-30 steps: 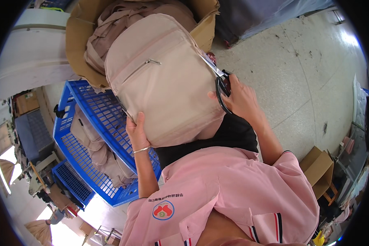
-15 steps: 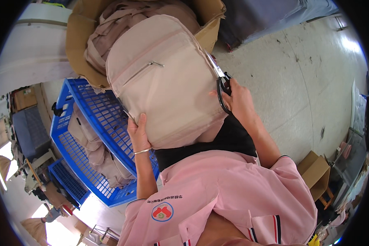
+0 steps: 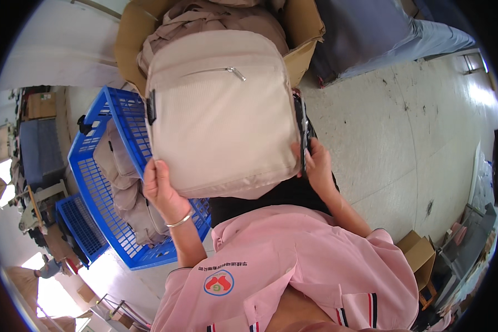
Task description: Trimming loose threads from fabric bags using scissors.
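At the bottom of the frame a pink shirt (image 3: 310,243) fills the foreground, and above it at centre-left the left hand (image 3: 163,191) grips the lower left corner of a beige bag (image 3: 221,127), thumb on its front. The right hand (image 3: 319,169), right of centre, is curled around the black handles of scissors (image 3: 304,138) beside the bag's right edge, their blade opening impossible to tell; the upright bag spans the upper middle, before a blue basket (image 3: 128,127) at left and a cardboard box (image 3: 131,44) at the top.
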### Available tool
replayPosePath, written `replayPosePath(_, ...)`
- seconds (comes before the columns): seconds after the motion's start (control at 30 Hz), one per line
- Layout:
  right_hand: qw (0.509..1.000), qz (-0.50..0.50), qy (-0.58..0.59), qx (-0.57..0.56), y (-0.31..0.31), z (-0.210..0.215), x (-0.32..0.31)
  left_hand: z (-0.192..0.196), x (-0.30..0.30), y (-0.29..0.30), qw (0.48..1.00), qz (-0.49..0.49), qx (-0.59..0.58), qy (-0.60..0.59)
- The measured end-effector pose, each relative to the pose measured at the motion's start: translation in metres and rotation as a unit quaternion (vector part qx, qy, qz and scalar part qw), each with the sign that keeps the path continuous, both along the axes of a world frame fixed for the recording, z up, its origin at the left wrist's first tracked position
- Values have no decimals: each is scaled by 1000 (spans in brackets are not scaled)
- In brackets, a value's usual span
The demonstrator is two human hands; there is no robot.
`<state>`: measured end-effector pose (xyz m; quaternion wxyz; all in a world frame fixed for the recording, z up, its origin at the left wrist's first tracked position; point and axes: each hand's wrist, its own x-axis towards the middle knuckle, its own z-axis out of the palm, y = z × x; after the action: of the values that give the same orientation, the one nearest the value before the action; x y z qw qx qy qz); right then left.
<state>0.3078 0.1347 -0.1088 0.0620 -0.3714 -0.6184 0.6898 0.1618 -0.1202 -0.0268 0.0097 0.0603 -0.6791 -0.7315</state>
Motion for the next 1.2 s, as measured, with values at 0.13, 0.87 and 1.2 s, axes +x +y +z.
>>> replayPosePath(0.13,991,-14,83,-102,-3,-2,10,40,-13,-44,987,-66,-83,117)
replayPosePath(0.87,937,137,68,314,97,36,-35,48,-180,114,701,-502,-386,328)
replayPosePath(1.2,757,325,119,554,125,64,-94,33,-170,115,715,-418,-397,396)
